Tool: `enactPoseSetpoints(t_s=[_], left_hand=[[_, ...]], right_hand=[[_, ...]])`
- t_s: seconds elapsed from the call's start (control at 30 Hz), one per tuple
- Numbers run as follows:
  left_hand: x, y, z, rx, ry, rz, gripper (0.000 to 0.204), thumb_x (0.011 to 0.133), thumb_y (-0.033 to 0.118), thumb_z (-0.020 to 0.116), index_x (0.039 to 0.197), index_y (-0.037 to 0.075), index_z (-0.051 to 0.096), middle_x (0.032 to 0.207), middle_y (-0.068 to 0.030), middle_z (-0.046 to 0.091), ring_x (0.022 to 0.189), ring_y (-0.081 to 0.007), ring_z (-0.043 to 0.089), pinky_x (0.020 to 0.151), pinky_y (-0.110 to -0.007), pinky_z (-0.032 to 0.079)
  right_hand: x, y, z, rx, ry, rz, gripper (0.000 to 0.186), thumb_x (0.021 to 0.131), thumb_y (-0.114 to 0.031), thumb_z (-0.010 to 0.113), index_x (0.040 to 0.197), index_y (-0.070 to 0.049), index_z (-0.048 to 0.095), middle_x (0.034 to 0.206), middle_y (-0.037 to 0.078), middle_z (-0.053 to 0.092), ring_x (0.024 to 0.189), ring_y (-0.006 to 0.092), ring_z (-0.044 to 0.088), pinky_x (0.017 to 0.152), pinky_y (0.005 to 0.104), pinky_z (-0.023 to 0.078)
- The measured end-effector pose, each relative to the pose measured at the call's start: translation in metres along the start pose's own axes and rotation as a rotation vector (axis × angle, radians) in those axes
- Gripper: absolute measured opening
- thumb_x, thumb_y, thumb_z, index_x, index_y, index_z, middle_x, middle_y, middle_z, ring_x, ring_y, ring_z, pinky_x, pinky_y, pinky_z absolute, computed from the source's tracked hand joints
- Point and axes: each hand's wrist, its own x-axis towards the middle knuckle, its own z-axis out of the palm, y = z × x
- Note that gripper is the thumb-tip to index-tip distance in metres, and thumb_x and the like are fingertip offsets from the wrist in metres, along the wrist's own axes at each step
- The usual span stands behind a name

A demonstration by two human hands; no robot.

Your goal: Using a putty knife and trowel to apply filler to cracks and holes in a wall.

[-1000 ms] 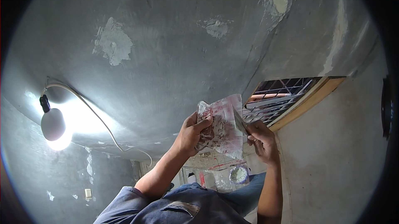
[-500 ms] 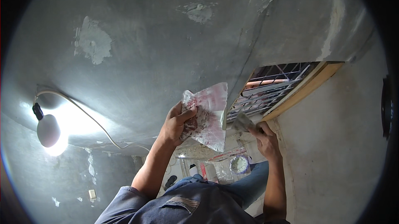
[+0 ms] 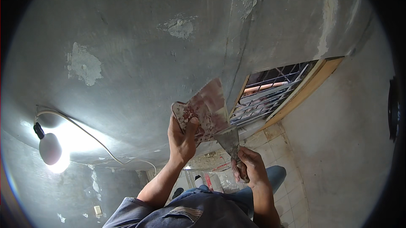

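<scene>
My left hand (image 3: pixel 182 143) grips a wide plastic putty spreader (image 3: pixel 207 105) by its near-left side, thumb lying on its face. Pinkish-red stains and whitish smears cover the spreader. Wrapped round the handle of a putty knife (image 3: pixel 229 140) is my right hand (image 3: pixel 254 166), lower and to the right. The knife's grey, smeared blade points up and left, its edge overlapping the lower right corner of the spreader; it appears to touch there.
Ahead is a grey wall (image 3: pixel 139 54) with pale filler patches (image 3: pixel 84 64). A lit bulb (image 3: pixel 50 149) hangs at left on a cable (image 3: pixel 91 133). To the right is a barred window (image 3: pixel 270 94) with a wooden frame (image 3: pixel 302 92). Below lies a tiled floor (image 3: pixel 292 185).
My right hand has brought the putty knife left to the spreader's corner. The spreader has tilted and shifted slightly left. The view has shifted too, and the floor bucket is out of sight.
</scene>
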Motion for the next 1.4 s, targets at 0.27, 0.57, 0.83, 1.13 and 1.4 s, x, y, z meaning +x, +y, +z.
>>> enactPoseSetpoints(t_s=[0.27, 0.57, 0.83, 1.13, 1.4], left_hand=[[-0.02, -0.007, -0.02, 0.455, -0.184, 0.128, 0.023, 0.091, 0.007, 0.058, 0.112, -0.001, 0.053, 0.087, -0.0112, 0.066, 0.07, -0.016, 0.063, 0.063, -0.028, 0.051], [0.01, -0.003, -0.039, 0.821, -0.641, 0.585, 0.025, 0.083, -0.005, 0.059, 0.105, 0.006, 0.06, 0.095, -0.0135, 0.069, 0.07, -0.0314, 0.068, 0.057, -0.036, 0.055], [-0.013, -0.032, -0.07, 0.804, -0.264, 0.171, 0.019, 0.086, 0.006, 0.059, 0.105, 0.003, 0.058, 0.08, -0.0183, 0.064, 0.065, -0.0331, 0.065, 0.055, -0.035, 0.051], [-0.018, -0.008, -0.061, 0.55, -0.106, 0.004, 0.02, 0.086, 0.011, 0.056, 0.1, -0.003, 0.056, 0.073, -0.0098, 0.064, 0.067, -0.014, 0.062, 0.063, -0.03, 0.05], [-0.016, -0.032, -0.08, 0.462, -0.064, -0.028, 0.019, 0.085, 0.007, 0.055, 0.1, -0.003, 0.056, 0.073, -0.0072, 0.064, 0.065, -0.0131, 0.061, 0.062, -0.028, 0.05]], right_hand=[[0.006, -0.018, 0.007, 0.079, -0.019, 0.043, 0.035, 0.096, -0.027, 0.056, 0.112, 0.004, 0.056, 0.068, 0.009, 0.058, 0.044, 0.0134, 0.051, 0.038, 0.0274, 0.043], [0.018, -0.084, 0.006, -0.072, -0.146, 0.068, 0.028, 0.097, -0.023, 0.052, 0.107, 0.003, 0.056, 0.075, 0.007, 0.057, 0.046, 0.0135, 0.051, 0.04, 0.0274, 0.043], [0.042, -0.193, 0.055, -0.239, -0.092, -0.6, 0.037, 0.097, -0.029, 0.055, 0.117, 0.001, 0.06, 0.074, 0.008, 0.06, 0.045, 0.0094, 0.047, 0.053, 0.0267, 0.047], [0.104, -0.341, 0.129, -0.604, 0.34, -1.466, 0.033, 0.095, -0.017, 0.058, 0.127, -0.01, 0.06, 0.086, 0.003, 0.058, 0.072, 0.0081, 0.053, 0.062, 0.0239, 0.05], [0.148, -0.407, 0.131, -1.022, 0.65, -2.01, 0.047, 0.083, 0.006, 0.062, 0.124, -0.017, 0.064, 0.079, 0.008, 0.053, 0.068, 0.0191, 0.051, 0.068, 0.0313, 0.046]])
